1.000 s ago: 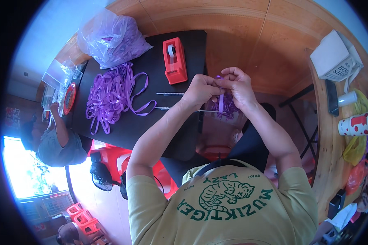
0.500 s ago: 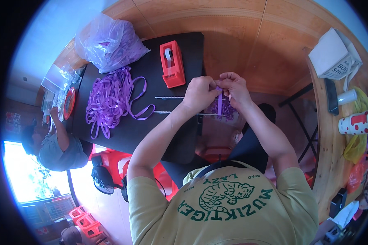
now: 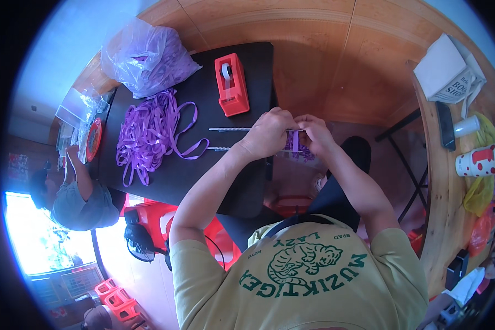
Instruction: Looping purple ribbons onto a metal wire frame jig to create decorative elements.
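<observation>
Two thin metal rods (image 3: 229, 130) lie parallel on the black table and reach out past its right edge. A purple ribbon strip (image 3: 296, 141) spans the gap between them, beyond the table edge. My left hand (image 3: 270, 132) is closed on the ribbon by the far rod, its fingertips partly hidden. Close on its right, my right hand (image 3: 315, 135) pinches at the same ribbon with bent fingers. Below the strip hangs a bunch of purple ribbon pieces (image 3: 305, 155), partly covered by the right hand. A loose heap of purple ribbon (image 3: 148, 129) rests on the table to the left.
A red tape dispenser (image 3: 232, 85) stands on the table (image 3: 203, 184) beyond the rods. Behind the heap is a clear plastic bag (image 3: 148, 58) full of purple ribbon. On the right, a wooden counter (image 3: 437, 220) carries a phone, a dotted cup and bags. Another person (image 3: 85, 201) sits at left.
Both hands have come together around the ribbon at the far rod. The right hand has moved down from above it, and less of the strip shows.
</observation>
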`<control>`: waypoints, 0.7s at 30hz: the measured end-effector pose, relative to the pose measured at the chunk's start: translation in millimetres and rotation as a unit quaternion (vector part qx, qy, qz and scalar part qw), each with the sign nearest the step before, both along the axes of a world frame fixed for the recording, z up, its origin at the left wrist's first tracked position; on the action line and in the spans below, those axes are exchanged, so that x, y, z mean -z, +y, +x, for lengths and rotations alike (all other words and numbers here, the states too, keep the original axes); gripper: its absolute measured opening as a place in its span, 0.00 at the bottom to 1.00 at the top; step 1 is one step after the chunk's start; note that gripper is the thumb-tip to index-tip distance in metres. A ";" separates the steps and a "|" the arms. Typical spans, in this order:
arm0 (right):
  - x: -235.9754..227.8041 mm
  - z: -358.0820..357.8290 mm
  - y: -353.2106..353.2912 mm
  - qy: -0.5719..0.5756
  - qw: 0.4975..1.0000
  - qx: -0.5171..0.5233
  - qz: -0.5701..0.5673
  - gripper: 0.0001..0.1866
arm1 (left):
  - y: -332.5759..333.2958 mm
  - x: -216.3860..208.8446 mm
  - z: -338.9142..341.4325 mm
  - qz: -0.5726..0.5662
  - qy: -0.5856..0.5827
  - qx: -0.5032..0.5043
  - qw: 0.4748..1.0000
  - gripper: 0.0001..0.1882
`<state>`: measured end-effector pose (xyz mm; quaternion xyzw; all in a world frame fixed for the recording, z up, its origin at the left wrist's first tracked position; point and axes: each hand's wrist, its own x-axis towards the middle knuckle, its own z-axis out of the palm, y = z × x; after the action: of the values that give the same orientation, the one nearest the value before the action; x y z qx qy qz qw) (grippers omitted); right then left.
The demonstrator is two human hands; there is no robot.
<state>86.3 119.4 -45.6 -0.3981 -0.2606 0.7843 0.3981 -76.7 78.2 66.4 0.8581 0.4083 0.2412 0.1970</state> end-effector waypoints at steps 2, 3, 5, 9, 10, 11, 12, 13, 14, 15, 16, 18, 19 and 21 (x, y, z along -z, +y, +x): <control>5.9 5.6 -9.5 -0.090 0.994 0.053 0.022 0.12 | 1.4 1.0 1.1 -0.027 -0.004 -0.006 1.000 0.19; 9.3 8.5 -15.9 -0.090 0.994 0.055 0.022 0.12 | 2.8 1.3 1.3 -0.027 -0.004 -0.004 1.000 0.19; 7.8 14.1 -30.5 -0.172 0.917 0.196 0.303 0.15 | 5.7 0.5 1.7 -0.062 -0.001 -0.010 0.998 0.19; -8.1 10.6 -54.7 -0.224 0.835 0.156 0.478 0.17 | 4.8 -3.7 1.8 -0.103 -0.005 -0.021 0.994 0.18; -12.1 5.9 -56.9 -0.241 0.822 0.134 0.498 0.19 | 5.2 -5.0 1.8 -0.136 -0.006 -0.041 0.990 0.18; -14.3 0.9 -59.1 -0.257 0.808 0.111 0.518 0.20 | 5.5 -5.8 2.9 -0.169 -0.007 -0.060 0.984 0.18; -12.7 -4.3 -61.3 -0.257 0.808 0.115 0.517 0.20 | 5.5 -5.6 4.5 -0.169 -0.004 -0.058 0.984 0.18; -11.2 -10.4 -63.3 -0.223 0.844 0.110 0.476 0.20 | 5.0 -5.6 5.7 -0.160 -0.007 -0.059 0.985 0.18; -10.0 -15.4 -65.1 -0.187 0.876 0.104 0.433 0.19 | 4.5 -5.9 6.7 -0.151 -0.009 -0.061 0.987 0.18; -8.8 -19.5 -66.8 -0.186 0.876 0.107 0.432 0.19 | 4.1 -6.2 7.7 -0.151 -0.006 -0.060 0.987 0.18; -9.7 -23.8 -69.3 -0.159 0.891 0.122 0.407 0.17 | 2.6 -7.7 9.1 -0.157 -0.010 -0.065 0.985 0.18; -6.5 -26.9 -70.2 -0.131 0.905 0.138 0.380 0.15 | 2.2 -7.2 8.7 -0.164 -0.013 -0.070 0.984 0.18; -0.1 -27.7 -69.6 -0.131 0.905 0.152 0.374 0.13 | 2.9 -6.0 7.9 -0.157 -0.012 -0.065 0.985 0.18; 12.7 -26.2 -69.8 -0.131 0.905 0.167 0.367 0.11 | 3.6 -3.8 6.8 -0.150 -0.010 -0.058 0.987 0.18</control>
<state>60.1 49.6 -58.4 -0.3606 -0.5097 0.4955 0.6038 -69.9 81.8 70.1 0.7911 0.4871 0.1966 0.3134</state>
